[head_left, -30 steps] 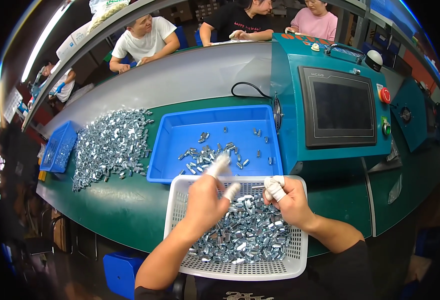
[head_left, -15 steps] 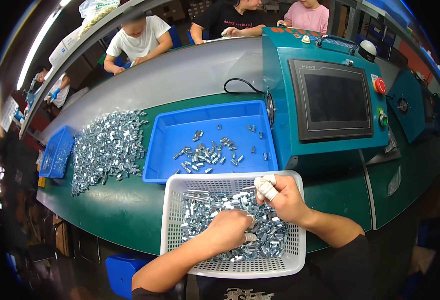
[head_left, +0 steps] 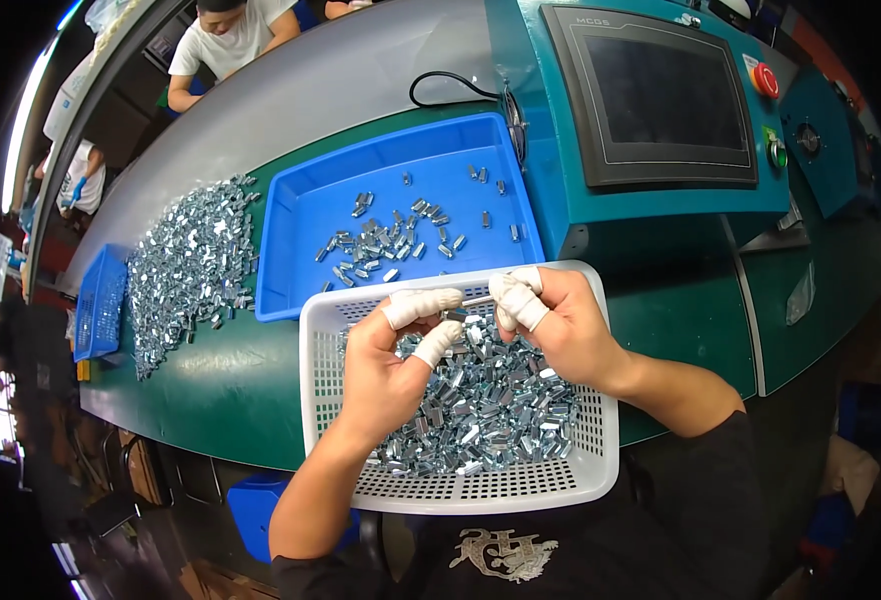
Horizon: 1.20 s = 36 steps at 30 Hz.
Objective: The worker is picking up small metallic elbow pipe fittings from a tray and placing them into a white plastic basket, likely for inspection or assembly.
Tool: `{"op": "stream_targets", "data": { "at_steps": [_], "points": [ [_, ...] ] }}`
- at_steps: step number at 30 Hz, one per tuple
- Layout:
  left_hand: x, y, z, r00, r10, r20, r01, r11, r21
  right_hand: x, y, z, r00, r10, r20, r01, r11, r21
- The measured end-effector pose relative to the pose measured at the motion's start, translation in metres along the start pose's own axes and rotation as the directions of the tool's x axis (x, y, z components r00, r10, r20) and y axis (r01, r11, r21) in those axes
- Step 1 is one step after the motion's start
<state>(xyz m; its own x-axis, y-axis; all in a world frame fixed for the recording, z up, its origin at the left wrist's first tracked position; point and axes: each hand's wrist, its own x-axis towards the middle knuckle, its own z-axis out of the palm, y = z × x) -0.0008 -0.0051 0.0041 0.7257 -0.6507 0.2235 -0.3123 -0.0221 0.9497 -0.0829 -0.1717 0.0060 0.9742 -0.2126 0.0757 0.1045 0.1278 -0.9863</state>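
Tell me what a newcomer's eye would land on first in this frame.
Front and centre, the left hand and right hand, fingertips capped in white cots, pinch a small metal part between them over a white perforated basket full of shiny metal pieces. Behind it a blue tray holds a scattering of the same pieces, with a big loose heap on the green table at left.

A dark, rectangular screen (head_left: 668,95) in a black frame, unlit, sits tilted in the teal machine housing (head_left: 560,180) behind the blue tray (head_left: 290,215). A clear plastic bag (head_left: 800,293) lies on the green table (head_left: 210,380) at the far right.
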Motion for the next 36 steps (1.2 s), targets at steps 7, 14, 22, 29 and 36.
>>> {"op": "stream_targets", "data": {
  "at_steps": [7, 14, 22, 29, 36],
  "points": [
    [-0.005, 0.004, 0.000, 0.993, -0.121, 0.005, 0.116, 0.937, -0.330, -0.002, 0.001, 0.000, 1.000, 0.008, 0.010, -0.008, 1.000, -0.011],
    [-0.008, 0.005, 0.004, 0.993, -0.109, 0.047, 0.117, 0.969, -0.218, -0.002, 0.006, -0.001, 0.998, 0.006, 0.067, -0.004, 1.000, -0.021],
    [-0.002, 0.006, -0.007, 0.964, 0.035, 0.263, -0.066, 0.992, 0.110, 0.000, -0.004, -0.004, 0.966, 0.194, 0.170, -0.191, 0.981, -0.034],
    [-0.011, 0.002, 0.009, 0.993, -0.097, 0.071, 0.114, 0.948, -0.296, -0.009, 0.011, 0.004, 0.998, -0.028, 0.048, 0.026, 0.999, 0.029],
    [0.001, 0.007, 0.003, 0.997, -0.080, 0.024, 0.081, 0.996, -0.045, -0.005, 0.000, -0.002, 0.968, -0.248, 0.028, 0.250, 0.958, -0.140]
  ]
}}
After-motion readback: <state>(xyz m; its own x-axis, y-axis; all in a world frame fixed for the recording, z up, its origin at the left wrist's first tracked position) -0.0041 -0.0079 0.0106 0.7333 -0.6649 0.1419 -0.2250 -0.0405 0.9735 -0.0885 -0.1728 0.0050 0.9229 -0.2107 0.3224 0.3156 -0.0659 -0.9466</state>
